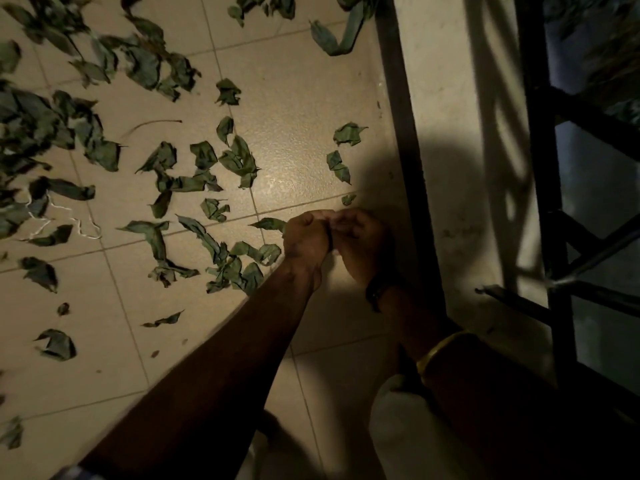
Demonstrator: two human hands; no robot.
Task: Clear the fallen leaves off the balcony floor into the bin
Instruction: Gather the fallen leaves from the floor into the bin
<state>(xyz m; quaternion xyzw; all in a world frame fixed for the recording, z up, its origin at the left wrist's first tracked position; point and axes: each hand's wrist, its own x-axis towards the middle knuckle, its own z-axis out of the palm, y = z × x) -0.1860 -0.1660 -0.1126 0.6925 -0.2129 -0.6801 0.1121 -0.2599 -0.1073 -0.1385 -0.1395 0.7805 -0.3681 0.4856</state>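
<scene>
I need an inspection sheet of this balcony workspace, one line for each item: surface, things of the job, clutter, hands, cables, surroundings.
Surface: beige tiled floor with grout lines, partly in shadow.
Job's things: many green fallen leaves scattered over the left and top of the floor; no bin in view.
Clutter: a white string lies among the leaves at left; a thin twig lies further up.
Hands: left hand and right hand are close together low over the floor, fingers curled; whether they hold leaves cannot be told. A dark wristband is on the right wrist.
Cables: nothing seen.
Surroundings: pale ledge and dark metal railing at right.
</scene>
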